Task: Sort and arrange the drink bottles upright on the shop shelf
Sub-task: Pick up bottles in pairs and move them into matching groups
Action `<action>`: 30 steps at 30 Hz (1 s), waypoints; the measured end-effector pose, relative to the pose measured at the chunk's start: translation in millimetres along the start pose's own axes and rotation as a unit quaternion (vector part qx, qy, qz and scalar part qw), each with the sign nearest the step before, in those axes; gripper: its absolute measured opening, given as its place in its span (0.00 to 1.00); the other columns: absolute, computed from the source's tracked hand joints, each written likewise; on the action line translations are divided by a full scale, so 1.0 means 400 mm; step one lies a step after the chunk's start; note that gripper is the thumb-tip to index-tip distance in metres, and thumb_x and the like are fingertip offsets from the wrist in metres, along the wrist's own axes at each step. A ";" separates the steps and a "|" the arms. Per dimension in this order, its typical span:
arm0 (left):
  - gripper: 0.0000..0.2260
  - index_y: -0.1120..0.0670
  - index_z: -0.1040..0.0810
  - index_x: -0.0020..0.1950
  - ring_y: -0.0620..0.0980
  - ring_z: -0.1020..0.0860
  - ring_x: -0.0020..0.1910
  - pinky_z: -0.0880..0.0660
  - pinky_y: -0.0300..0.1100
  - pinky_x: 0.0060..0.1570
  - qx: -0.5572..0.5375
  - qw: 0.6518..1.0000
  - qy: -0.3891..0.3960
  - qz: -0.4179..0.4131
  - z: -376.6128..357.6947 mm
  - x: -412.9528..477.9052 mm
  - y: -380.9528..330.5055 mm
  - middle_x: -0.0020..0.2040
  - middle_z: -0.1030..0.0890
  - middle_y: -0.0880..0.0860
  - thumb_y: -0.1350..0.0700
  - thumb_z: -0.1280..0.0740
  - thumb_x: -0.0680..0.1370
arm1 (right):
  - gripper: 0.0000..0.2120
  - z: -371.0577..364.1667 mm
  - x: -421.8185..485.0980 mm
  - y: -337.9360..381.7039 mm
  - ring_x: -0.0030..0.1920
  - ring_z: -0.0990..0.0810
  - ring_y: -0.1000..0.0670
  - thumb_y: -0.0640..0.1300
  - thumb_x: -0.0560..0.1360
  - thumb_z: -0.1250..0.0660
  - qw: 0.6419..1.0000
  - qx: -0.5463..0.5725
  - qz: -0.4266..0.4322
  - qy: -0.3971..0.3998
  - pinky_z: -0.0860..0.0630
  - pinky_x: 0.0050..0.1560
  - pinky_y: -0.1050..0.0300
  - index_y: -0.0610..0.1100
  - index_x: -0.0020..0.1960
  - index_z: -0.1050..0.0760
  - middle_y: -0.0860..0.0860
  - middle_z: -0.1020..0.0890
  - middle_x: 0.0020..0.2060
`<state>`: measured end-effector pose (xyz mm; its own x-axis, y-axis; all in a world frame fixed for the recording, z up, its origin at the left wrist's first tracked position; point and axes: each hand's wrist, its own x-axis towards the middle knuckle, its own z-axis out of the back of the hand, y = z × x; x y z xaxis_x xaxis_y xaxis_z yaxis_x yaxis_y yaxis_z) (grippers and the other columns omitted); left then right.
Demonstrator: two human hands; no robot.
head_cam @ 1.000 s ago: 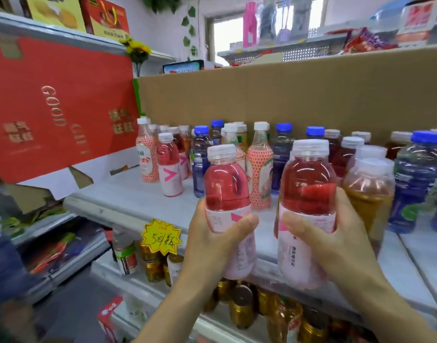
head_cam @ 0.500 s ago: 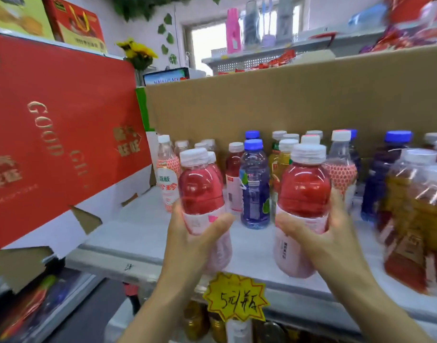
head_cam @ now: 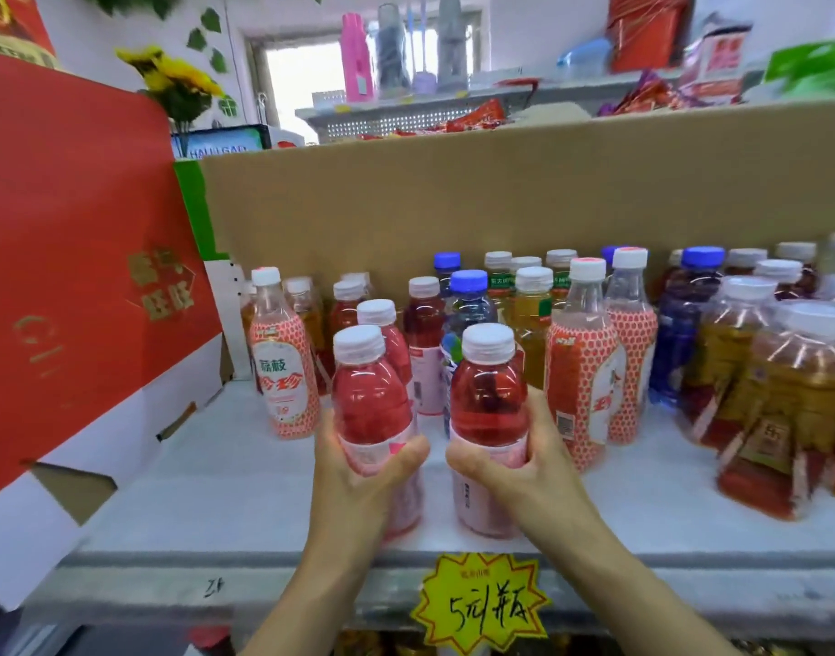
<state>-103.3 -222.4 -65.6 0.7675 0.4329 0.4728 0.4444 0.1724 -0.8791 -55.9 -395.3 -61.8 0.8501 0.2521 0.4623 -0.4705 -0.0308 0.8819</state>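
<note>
My left hand (head_cam: pixel 354 471) grips a red drink bottle (head_cam: pixel 369 400) with a white cap, held upright. My right hand (head_cam: pixel 515 466) grips a second red drink bottle (head_cam: pixel 489 400) of the same kind, also upright. Both bottles are side by side over the front part of the grey shelf (head_cam: pixel 226 504), their bases at or just above its surface. Behind them stand several upright bottles: a pink-patterned bottle (head_cam: pixel 283 371) at the left, a blue-capped bottle (head_cam: pixel 467 305) in the middle, two tall pink-patterned bottles (head_cam: pixel 586 371) at the right.
A red gift box (head_cam: pixel 75 277) leans at the shelf's left end. A cardboard wall (head_cam: pixel 500 196) backs the shelf. Amber tea bottles (head_cam: pixel 794 409) crowd the right side. A yellow price tag (head_cam: pixel 482 603) hangs on the shelf's front edge. Bare shelf surface lies at the front left.
Both hands have carried the two red bottles forward and down over the shelf and brought them closer together. The view has shifted left along the shelf.
</note>
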 end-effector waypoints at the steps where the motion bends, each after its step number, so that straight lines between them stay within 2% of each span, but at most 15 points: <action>1: 0.32 0.39 0.27 0.63 0.45 0.17 0.53 0.21 0.37 0.47 0.005 1.000 0.003 0.001 0.000 0.000 0.007 0.58 0.18 0.48 0.47 0.20 0.61 | 0.33 -0.002 -0.001 -0.005 0.52 0.18 0.63 0.48 0.65 0.20 1.000 -0.002 -0.003 0.004 0.26 0.47 0.74 0.59 0.64 0.32 0.64 0.18 0.52; 3: 0.31 0.35 0.28 0.60 0.42 0.18 0.54 0.22 0.40 0.50 0.019 1.000 0.008 0.003 -0.001 0.001 0.017 0.61 0.22 0.50 0.45 0.20 0.61 | 0.34 -0.003 0.000 -0.010 0.53 0.18 0.62 0.46 0.67 0.20 1.000 -0.004 -0.009 0.010 0.26 0.48 0.74 0.57 0.66 0.33 0.64 0.18 0.53; 5: 0.30 0.33 0.29 0.57 0.37 0.20 0.52 0.24 0.35 0.49 0.039 0.999 0.009 0.007 -0.002 0.000 0.019 0.60 0.26 0.48 0.42 0.21 0.59 | 0.34 0.000 0.002 -0.011 0.54 0.19 0.62 0.46 0.67 0.20 1.000 -0.002 -0.014 0.016 0.25 0.49 0.73 0.56 0.67 0.33 0.63 0.18 0.54; 8: 0.28 0.29 0.29 0.53 0.30 0.23 0.49 0.25 0.25 0.42 0.052 0.998 0.005 0.018 -0.006 -0.003 0.019 0.57 0.29 0.44 0.43 0.21 0.60 | 0.35 0.003 0.000 -0.008 0.55 0.19 0.61 0.50 0.66 0.20 0.999 -0.005 -0.022 0.026 0.25 0.51 0.72 0.57 0.67 0.34 0.62 0.18 0.55; 10: 0.28 0.26 0.30 0.51 0.26 0.25 0.48 0.27 0.24 0.41 0.067 0.998 0.002 0.017 -0.009 -0.006 0.019 0.56 0.31 0.41 0.43 0.19 0.60 | 0.35 0.003 -0.001 -0.006 0.56 0.19 0.61 0.52 0.64 0.21 0.999 -0.011 -0.021 0.023 0.25 0.51 0.72 0.58 0.66 0.33 0.63 0.18 0.55; 13: 0.29 0.32 0.31 0.56 0.26 0.28 0.52 0.32 0.28 0.49 0.082 0.996 -0.003 0.022 -0.013 -0.007 0.017 0.59 0.34 0.43 0.41 0.21 0.60 | 0.34 0.003 0.000 -0.004 0.56 0.20 0.62 0.51 0.66 0.20 0.999 -0.017 -0.016 0.024 0.25 0.52 0.72 0.58 0.67 0.34 0.64 0.19 0.56; 15: 0.31 0.33 0.32 0.58 0.25 0.29 0.53 0.33 0.28 0.50 0.078 0.997 0.002 0.027 -0.016 -0.005 0.017 0.61 0.35 0.45 0.40 0.21 0.60 | 0.34 0.005 0.000 -0.004 0.57 0.20 0.62 0.50 0.67 0.20 0.999 -0.016 -0.015 0.026 0.25 0.52 0.71 0.57 0.67 0.34 0.63 0.19 0.56; 17: 0.33 0.34 0.31 0.59 0.23 0.28 0.51 0.32 0.28 0.49 0.072 0.997 0.006 0.022 -0.020 -0.005 0.014 0.60 0.34 0.45 0.40 0.19 0.60 | 0.35 0.005 -0.002 -0.001 0.57 0.20 0.62 0.50 0.67 0.20 0.999 -0.013 -0.015 0.028 0.25 0.53 0.71 0.57 0.68 0.34 0.63 0.19 0.57; 20: 0.33 0.37 0.30 0.60 0.24 0.27 0.51 0.28 0.22 0.44 0.062 0.998 0.006 0.019 -0.028 -0.009 0.010 0.61 0.33 0.44 0.39 0.23 0.58 | 0.37 0.003 -0.002 0.007 0.57 0.20 0.63 0.54 0.65 0.20 0.999 -0.007 -0.020 0.032 0.25 0.52 0.72 0.58 0.68 0.35 0.65 0.19 0.57; 22: 0.33 0.36 0.30 0.60 0.26 0.26 0.52 0.28 0.21 0.42 0.057 0.998 0.008 0.029 -0.034 -0.010 0.008 0.61 0.33 0.43 0.38 0.23 0.57 | 0.38 0.003 -0.001 0.007 0.57 0.20 0.63 0.55 0.64 0.20 0.999 -0.006 -0.022 0.032 0.25 0.51 0.73 0.58 0.68 0.35 0.65 0.20 0.56; 26: 0.35 0.34 0.31 0.62 0.36 0.26 0.58 0.27 0.31 0.51 0.055 0.998 0.013 0.042 -0.039 -0.014 0.003 0.62 0.32 0.45 0.38 0.23 0.57 | 0.39 0.003 0.002 0.004 0.57 0.20 0.64 0.57 0.63 0.20 0.999 -0.010 -0.019 0.034 0.26 0.50 0.74 0.58 0.68 0.36 0.66 0.20 0.56; 28: 0.39 0.39 0.32 0.67 0.43 0.25 0.62 0.24 0.40 0.58 0.055 0.997 0.018 0.052 -0.038 -0.014 0.001 0.64 0.33 0.47 0.38 0.22 0.58 | 0.39 0.003 0.008 0.003 0.56 0.21 0.65 0.56 0.64 0.20 0.999 -0.020 -0.015 0.034 0.26 0.50 0.74 0.57 0.68 0.36 0.64 0.19 0.56; 30: 0.45 0.43 0.34 0.71 0.48 0.27 0.66 0.26 0.51 0.66 0.060 0.995 0.033 0.070 -0.033 -0.014 -0.007 0.65 0.33 0.48 0.36 0.20 0.59 | 0.38 0.000 0.014 0.004 0.55 0.21 0.67 0.53 0.65 0.21 0.999 -0.029 -0.017 0.033 0.27 0.48 0.76 0.55 0.69 0.36 0.62 0.19 0.55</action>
<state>-102.7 -236.8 -65.0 0.8486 0.4008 0.3454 0.2766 0.2205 -0.9353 -51.8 -394.0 -57.8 0.8494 0.3145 0.4237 -0.4562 0.0340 0.8892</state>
